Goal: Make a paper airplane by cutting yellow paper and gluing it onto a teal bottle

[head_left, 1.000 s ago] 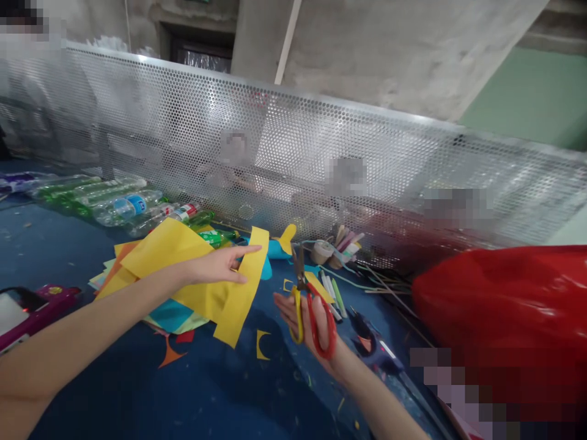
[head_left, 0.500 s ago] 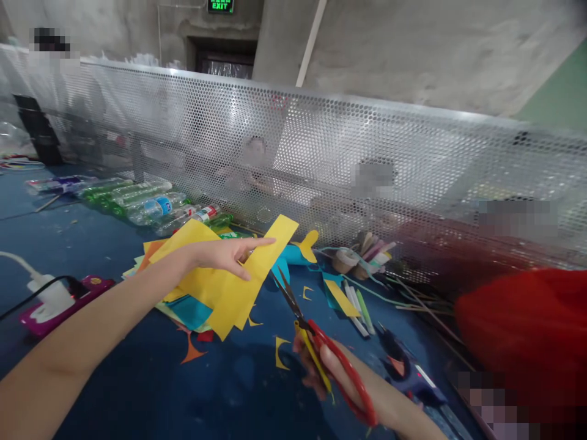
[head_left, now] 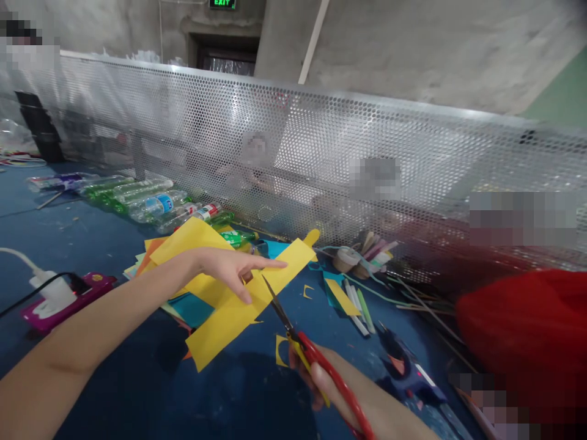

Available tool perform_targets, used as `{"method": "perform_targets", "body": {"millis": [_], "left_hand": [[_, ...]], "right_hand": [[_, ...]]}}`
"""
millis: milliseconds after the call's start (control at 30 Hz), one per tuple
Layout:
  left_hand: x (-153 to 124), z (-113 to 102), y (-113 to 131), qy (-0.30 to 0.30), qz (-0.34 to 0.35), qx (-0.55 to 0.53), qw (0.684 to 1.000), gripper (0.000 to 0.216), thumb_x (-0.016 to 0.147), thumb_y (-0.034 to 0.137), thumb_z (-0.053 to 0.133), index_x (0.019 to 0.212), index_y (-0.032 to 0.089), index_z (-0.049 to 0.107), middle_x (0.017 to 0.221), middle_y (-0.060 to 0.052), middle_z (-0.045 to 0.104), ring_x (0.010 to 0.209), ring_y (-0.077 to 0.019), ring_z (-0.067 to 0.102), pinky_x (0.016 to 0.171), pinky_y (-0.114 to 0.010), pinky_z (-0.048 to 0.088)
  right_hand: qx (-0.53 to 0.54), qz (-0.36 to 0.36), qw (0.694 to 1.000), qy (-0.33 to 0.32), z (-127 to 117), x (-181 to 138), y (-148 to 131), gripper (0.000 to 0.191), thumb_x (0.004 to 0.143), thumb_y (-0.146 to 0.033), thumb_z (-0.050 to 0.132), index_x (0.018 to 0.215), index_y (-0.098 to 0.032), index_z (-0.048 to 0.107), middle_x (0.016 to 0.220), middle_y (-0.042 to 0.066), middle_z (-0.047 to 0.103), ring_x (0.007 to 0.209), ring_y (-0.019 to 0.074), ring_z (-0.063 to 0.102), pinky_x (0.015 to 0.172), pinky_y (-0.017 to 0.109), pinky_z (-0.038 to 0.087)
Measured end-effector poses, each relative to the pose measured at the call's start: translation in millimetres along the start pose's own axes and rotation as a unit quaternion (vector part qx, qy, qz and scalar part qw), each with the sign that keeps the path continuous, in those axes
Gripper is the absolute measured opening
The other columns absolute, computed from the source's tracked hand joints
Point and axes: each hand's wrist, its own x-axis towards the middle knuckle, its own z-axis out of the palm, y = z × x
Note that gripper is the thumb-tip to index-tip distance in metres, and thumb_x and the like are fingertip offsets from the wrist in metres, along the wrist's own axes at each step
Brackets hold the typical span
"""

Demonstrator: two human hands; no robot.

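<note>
My left hand pinches a long yellow paper strip, its index finger stretched along the strip and its thumb bent below. In my right hand is a pair of scissors with red and yellow handles. The blades reach over the strip's lower edge just right of my left thumb; whether they bite into the paper I cannot tell. Beneath my left wrist lie yellow sheets and a teal sheet. A cut yellow scrap rests beside my right fingers.
Plastic bottles lie at the back left before a perforated metal screen. A purple power strip is at left. Glue sticks and a blue glue gun lie at right, near red fabric. People show behind the screen.
The yellow strip has turned clockwise, its lower end swinging left and its upper end right. The scissors have moved slightly left and up, so their blades now overlap the strip.
</note>
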Motion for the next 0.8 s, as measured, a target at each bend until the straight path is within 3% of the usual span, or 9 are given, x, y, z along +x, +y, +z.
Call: {"method": "perform_targets", "body": {"millis": [433,633,800], "left_hand": [[3.9,-1.6,-7.4,-0.077,0.028,0.016,0.997,0.097,0.072,0.033,0.07,0.148,0.026,0.01,0.07,0.004,0.051,0.05,-0.0112,0.037,0.049,-0.023,0.03],[3.8,-2.6,-10.9,-0.075,0.029,0.039,0.996,0.097,0.072,0.038,0.071,0.147,0.03,0.011,0.087,0.0,0.06,0.058,-0.0123,0.045,0.055,-0.023,0.035],[4.1,-1.6,-8.5,-0.083,0.011,0.018,0.996,0.098,0.072,0.034,0.072,0.148,0.028,0.01,0.07,0.004,0.054,0.052,-0.0112,0.042,0.05,-0.022,0.032]], "right_hand": [[-0.015,-0.005,1.0,-0.013,4.0,-2.4,-0.8,0.062,0.084,-0.071,0.028,0.106,-0.019,0.053,0.089,0.005,0.052,0.072,0.0162,0.053,0.065,0.029,0.051],[-0.012,-0.003,1.0,-0.019,2.4,-2.1,-3.1,0.065,0.085,-0.07,0.026,0.112,-0.017,0.052,0.09,0.006,0.051,0.074,0.0168,0.053,0.066,0.031,0.051],[0.005,0.0,0.999,-0.052,-1.6,1.5,-5.0,0.066,0.082,-0.074,0.027,0.103,-0.017,0.053,0.084,0.003,0.048,0.071,0.0157,0.05,0.065,0.03,0.052]]}}
